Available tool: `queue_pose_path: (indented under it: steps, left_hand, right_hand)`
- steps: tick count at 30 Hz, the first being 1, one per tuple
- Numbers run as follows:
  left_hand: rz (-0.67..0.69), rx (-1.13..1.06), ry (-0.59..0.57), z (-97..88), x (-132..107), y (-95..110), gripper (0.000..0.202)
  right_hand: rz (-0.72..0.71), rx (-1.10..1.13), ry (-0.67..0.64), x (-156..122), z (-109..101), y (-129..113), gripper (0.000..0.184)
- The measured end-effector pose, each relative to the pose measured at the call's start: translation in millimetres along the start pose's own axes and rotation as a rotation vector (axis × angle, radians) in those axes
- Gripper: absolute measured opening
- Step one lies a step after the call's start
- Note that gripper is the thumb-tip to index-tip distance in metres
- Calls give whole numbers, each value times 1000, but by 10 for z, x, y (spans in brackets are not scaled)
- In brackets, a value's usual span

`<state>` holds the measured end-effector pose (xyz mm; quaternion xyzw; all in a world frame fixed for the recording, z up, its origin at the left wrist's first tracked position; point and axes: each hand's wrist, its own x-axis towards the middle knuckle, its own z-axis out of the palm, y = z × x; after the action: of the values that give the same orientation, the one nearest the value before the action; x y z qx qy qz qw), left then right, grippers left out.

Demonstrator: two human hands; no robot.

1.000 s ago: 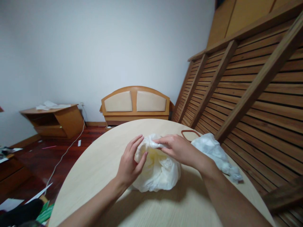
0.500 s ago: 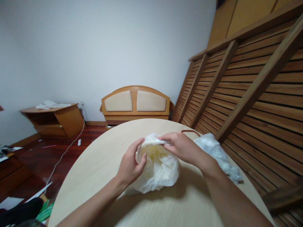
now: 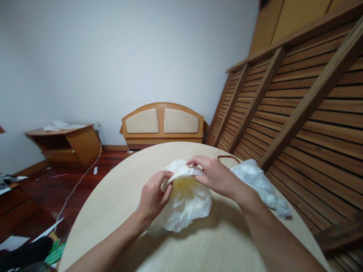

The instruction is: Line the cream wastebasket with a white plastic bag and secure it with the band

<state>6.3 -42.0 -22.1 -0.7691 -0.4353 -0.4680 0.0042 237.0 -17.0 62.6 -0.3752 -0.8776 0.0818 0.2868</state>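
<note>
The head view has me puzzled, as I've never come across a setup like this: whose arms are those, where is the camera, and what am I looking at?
There is no machine here. One person works with bare hands, and the camera sits on their head, looking forward and down, so the arms enter from the bottom.

The left hand and the right hand both grip the gathered upper edge of a crumpled white bag. Something yellowish shows at its opening; I cannot tell what.

The bag is over a round table. To the right lie a second whitish bag and a brown loop. Behind stands a headboard.
</note>
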Motion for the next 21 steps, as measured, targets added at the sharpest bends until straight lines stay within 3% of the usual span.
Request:
queue_pose_path:
  steps: [3, 6, 8, 13, 17, 21]
  left_hand:
    - [1, 2, 25, 40, -3, -51, 22]
    - [31, 2, 46, 75, 4, -97, 22]
    - [49, -14, 47, 85, 7, -116, 21]
    - [69, -43, 46, 71, 1, -125, 21]
    - [71, -58, 39, 57, -12, -135, 21]
    - [95, -61, 48, 52, -13, -130, 21]
  right_hand:
    - [40, 75, -67, -17, -52, -38, 28]
    - [38, 270, -209, -41, -136, -47, 40]
    - [63, 346, -226, -52, -188, -1, 42]
    - [207, 142, -98, -85, -207, 340, 35]
    - [358, 192, -299, -132, -113, 634, 46]
    - [408, 290, -378, -135, 42, 820, 54]
